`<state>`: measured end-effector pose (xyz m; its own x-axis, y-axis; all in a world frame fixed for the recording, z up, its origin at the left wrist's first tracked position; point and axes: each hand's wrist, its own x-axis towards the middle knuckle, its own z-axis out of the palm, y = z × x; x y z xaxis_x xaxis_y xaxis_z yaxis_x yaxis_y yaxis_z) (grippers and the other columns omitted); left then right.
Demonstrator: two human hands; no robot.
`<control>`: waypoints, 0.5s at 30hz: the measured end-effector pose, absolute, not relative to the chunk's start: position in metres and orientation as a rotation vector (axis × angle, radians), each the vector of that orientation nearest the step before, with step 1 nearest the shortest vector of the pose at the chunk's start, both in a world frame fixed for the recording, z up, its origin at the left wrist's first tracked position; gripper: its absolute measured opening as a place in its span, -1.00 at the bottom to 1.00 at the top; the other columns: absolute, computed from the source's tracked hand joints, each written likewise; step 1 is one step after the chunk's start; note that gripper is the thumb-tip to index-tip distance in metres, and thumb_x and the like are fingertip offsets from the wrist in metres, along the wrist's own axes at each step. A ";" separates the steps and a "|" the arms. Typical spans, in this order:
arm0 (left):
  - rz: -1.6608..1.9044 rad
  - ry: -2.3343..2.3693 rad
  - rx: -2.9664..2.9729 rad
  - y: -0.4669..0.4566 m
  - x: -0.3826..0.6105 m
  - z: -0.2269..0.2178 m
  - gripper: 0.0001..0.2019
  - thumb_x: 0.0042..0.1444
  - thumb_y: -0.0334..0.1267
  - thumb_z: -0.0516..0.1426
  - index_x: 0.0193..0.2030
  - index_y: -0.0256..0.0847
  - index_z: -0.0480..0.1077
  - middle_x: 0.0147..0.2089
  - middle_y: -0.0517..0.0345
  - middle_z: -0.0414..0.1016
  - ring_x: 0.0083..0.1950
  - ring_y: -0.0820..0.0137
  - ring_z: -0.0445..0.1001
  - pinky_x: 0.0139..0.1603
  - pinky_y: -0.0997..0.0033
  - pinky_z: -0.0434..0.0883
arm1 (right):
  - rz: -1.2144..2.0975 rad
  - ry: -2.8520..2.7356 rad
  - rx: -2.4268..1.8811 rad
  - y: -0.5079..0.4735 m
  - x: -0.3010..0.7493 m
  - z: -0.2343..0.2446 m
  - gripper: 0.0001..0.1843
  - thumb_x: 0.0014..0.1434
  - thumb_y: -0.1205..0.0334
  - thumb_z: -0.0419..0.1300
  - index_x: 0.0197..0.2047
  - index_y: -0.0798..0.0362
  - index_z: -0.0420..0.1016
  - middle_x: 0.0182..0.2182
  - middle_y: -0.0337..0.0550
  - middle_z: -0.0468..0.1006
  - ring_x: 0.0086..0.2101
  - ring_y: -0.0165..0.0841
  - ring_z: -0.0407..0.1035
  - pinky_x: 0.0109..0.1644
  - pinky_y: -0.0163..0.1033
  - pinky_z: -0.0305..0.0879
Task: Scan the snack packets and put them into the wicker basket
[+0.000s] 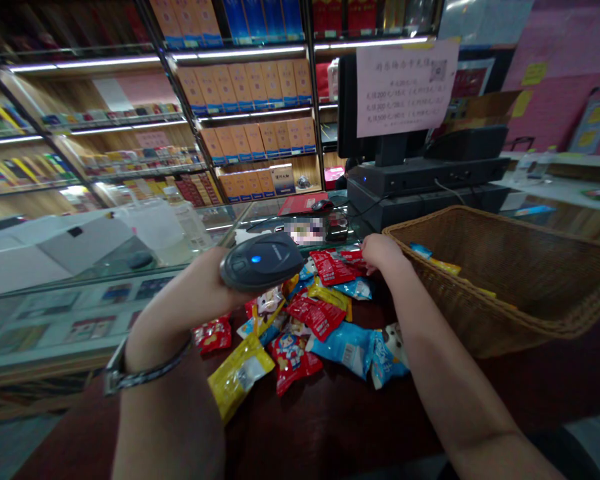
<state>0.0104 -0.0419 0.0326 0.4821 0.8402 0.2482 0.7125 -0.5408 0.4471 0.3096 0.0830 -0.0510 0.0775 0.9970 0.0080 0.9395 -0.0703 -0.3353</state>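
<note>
**Barcode scanner (260,261) up, right hand (383,255) on snack packets (305,320)**

Left hand (200,283) closed around the barcode scanner, blue light lit, held just above the pile of snack packets. Wristwatch (130,367) on that wrist. Right hand half curled, fingertips (369,261) on a red packet (333,267) at the pile's far edge; cannot tell whether it grips. Pile sits on a dark wooden counter (300,433). Right of pile: wicker basket (500,280), a few packets inside. Left of pile: glass display case (45,320). Beyond pile: black cash register terminal (420,177), shelves of boxed goods (250,87).
</note>
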 end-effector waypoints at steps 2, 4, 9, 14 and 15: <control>0.657 1.292 2.453 -0.042 0.012 0.033 -0.60 -0.06 -0.20 0.31 -0.03 -0.20 0.55 -0.15 0.13 0.66 -0.20 0.34 0.53 -0.05 0.34 0.48 | 0.272 -1.956 -1.973 0.072 0.314 -0.040 -0.71 0.10 0.41 0.15 -0.10 0.14 0.57 -0.26 0.14 0.63 -0.15 -0.13 0.51 -0.12 -0.20 0.34; 0.677 1.273 2.454 -0.043 0.014 0.033 -0.60 -0.07 -0.22 0.31 -0.03 -0.20 0.55 -0.17 0.14 0.66 -0.22 0.36 0.52 -0.07 0.37 0.48 | 0.263 -1.915 -1.843 0.064 0.320 -0.032 -0.74 0.14 0.36 0.09 -0.13 0.08 0.53 -0.25 0.07 0.62 -0.20 -0.17 0.50 -0.18 -0.21 0.32; 0.675 1.248 2.446 -0.045 0.018 0.034 -0.70 -0.07 -0.25 0.27 -0.14 -0.21 0.56 -0.31 0.16 0.64 -0.23 0.34 0.52 -0.13 0.38 0.48 | 0.388 -1.957 -1.524 0.064 0.335 -0.033 -0.78 0.14 0.04 0.18 -0.31 0.02 0.46 -0.39 -0.13 0.57 -0.39 -0.32 0.40 -0.36 -0.29 0.20; 0.669 1.274 2.424 -0.044 0.019 0.032 -0.66 -0.08 -0.27 0.26 -0.10 -0.19 0.57 -0.39 0.19 0.61 -0.22 0.31 0.53 -0.17 0.39 0.48 | 0.301 -2.005 -1.435 0.068 0.343 -0.035 -0.69 -0.02 0.05 0.29 -0.53 0.02 0.27 -0.59 -0.30 0.37 -0.52 -0.42 0.22 -0.45 -0.30 0.01; 0.665 1.274 2.416 -0.044 0.019 0.032 -0.66 -0.08 -0.28 0.26 -0.09 -0.20 0.57 -0.43 0.21 0.60 -0.24 0.31 0.53 -0.18 0.40 0.48 | 0.284 -2.002 -1.421 0.067 0.344 -0.035 -0.70 -0.04 0.11 0.30 -0.54 0.02 0.24 -0.60 -0.32 0.35 -0.52 -0.43 0.20 -0.45 -0.30 -0.01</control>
<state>0.0189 -0.0439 0.0318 0.4912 0.8349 0.2482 0.6813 -0.5459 0.4877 0.3444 0.0674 -0.0347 -0.1940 0.9023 0.3850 0.7594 0.3866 -0.5233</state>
